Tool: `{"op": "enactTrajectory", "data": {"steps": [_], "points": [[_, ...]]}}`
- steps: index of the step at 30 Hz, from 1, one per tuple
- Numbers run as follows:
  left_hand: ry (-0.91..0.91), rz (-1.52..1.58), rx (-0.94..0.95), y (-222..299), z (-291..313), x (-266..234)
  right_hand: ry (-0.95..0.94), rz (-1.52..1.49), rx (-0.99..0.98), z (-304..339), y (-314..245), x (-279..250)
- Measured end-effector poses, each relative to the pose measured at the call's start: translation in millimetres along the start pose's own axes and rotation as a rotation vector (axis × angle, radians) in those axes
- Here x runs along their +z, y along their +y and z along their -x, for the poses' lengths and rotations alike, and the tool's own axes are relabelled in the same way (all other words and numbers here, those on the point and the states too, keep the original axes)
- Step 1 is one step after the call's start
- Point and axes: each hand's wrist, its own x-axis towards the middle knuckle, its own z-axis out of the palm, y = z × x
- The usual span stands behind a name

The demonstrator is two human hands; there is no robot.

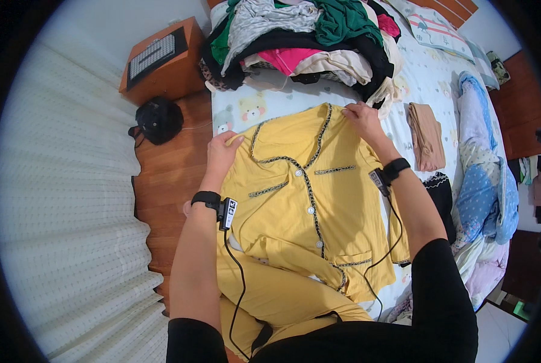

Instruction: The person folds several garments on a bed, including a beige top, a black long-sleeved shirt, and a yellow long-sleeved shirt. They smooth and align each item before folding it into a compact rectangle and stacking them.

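Observation:
A yellow cardigan (343, 212) with black-and-white braided trim and white buttons lies spread front side up on the bed, its neck end away from me. My left hand (223, 148) pinches its left shoulder edge, fingers closed on the cloth. At the opposite shoulder, my right hand (365, 121) grips the fabric near the collar, also closed. The lower front hem is rumpled and partly folded. Yellow cloth (282, 296) of like colour lies nearest me, below the cardigan; I cannot tell where one ends and the other begins.
A big pile of clothes (306, 36) sits at the far end of the bed (240, 106). To the right lie a folded brown garment (426, 136), a black garment (439, 196) and a blue quilt (479, 187). An orange-brown cabinet (161, 72), a black round object (159, 120) and a curtain (71, 199) stand left.

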Motion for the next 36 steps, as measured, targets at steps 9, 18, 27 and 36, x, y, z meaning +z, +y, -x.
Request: {"op": "enactTrajectory", "data": {"steps": [9, 18, 27, 36], "points": [[0.073, 0.664, 0.074, 103.1, 27.1, -116.9, 0.32, -0.489, -0.097, 32.0, -75.0, -135.6], [0.165, 0.102, 0.201, 209.2, 78.8, -292.3, 0.508, -0.164, -0.514, -8.4, -216.7, -284.5], [0.801, -0.23, 0.461, 329.6, 182.9, -432.7, 0.692, -0.366, -0.747, -36.5, -326.9, -353.7], [-0.171, 0.041, 0.385, 322.5, 328.7, -164.7, 0.309, -0.304, -0.572, 5.3, -138.7, -279.1]]}}
